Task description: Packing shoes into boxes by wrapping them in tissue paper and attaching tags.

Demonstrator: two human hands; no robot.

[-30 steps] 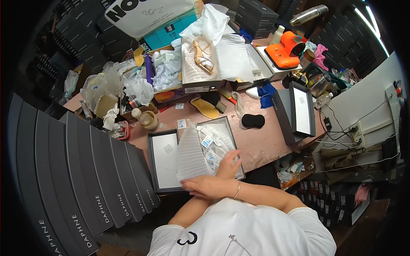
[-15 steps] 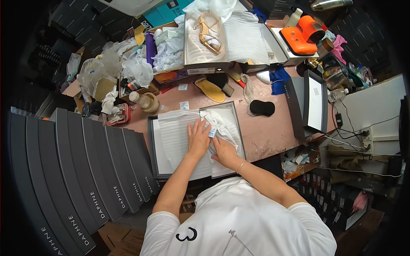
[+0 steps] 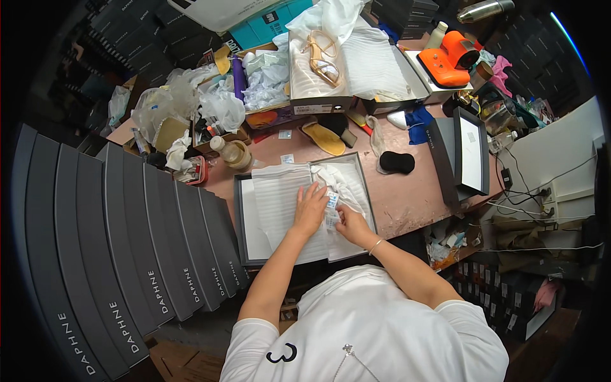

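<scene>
At the pink table (image 3: 407,200), the left hand (image 3: 310,210) spreads on white paper (image 3: 280,204), the right hand (image 3: 354,226) curls, grip unclear, by blue-printed packets (image 3: 332,200).

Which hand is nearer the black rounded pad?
Right. The right hand is left of the black pad, toward the person; the left hand is farther left, on the white wrapping sheet.

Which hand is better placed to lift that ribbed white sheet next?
Left, I'd judge: the left hand lies spread on the sheet, while the right hand is over at a small packet.
</scene>
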